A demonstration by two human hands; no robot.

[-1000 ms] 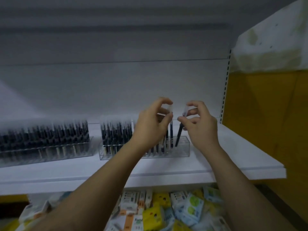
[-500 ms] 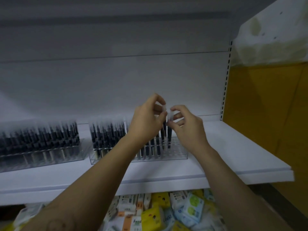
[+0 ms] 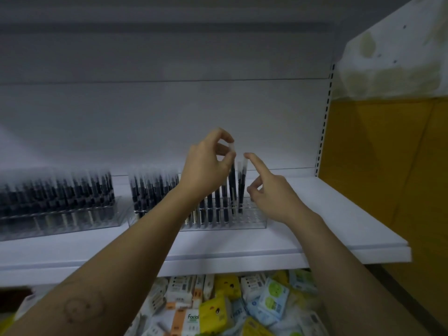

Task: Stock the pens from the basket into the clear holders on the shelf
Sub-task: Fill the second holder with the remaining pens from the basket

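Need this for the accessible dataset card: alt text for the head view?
A person's left hand pinches the cap of a dark pen standing in a clear holder on a white shelf, while the right hand points its index finger at the next pen. A second holder of pens sits further left.

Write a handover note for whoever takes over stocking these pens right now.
Left hand pinches the top of a pen in the right holder, standing higher than its neighbours.
Right hand holds nothing, index finger by the top of the next pen.
Left holder looks full; right holder has free holes at its right end.
Basket out of view.
Left: seat this pen, fill the free holes.
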